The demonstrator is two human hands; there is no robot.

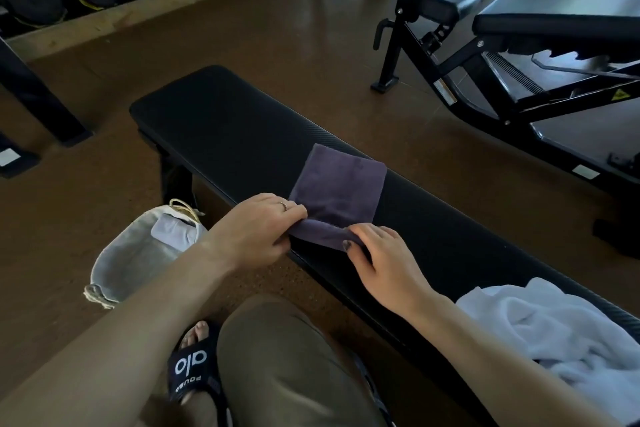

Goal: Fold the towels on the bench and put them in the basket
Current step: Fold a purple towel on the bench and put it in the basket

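The purple towel [337,185] lies across the middle of the bench [214,125], already folded small, with its near edge at the bench's front edge. Your left hand [256,230] pinches the towel's near left corner, fingers closed on the cloth. Your right hand [381,255] rests on the near right corner, fingers together; whether they grip or only press cannot be told.

Risks from here, as a judgement:
- The near edge sits at the bench's lip. If you release one corner early, the fold may slide off toward the floor.
- Uneven lift between your two hands would skew the fold, and the layers would open.
- The bench surface looks smooth, so the towel could shift as you turn the edge over.

The basket [138,260] stands on the floor just left of your left forearm, below the bench's front edge. It holds one pale folded towel [173,234] near its far rim; the rest of the inside appears bare.

A white towel [554,333] lies crumpled on the bench to your right, not yet folded.
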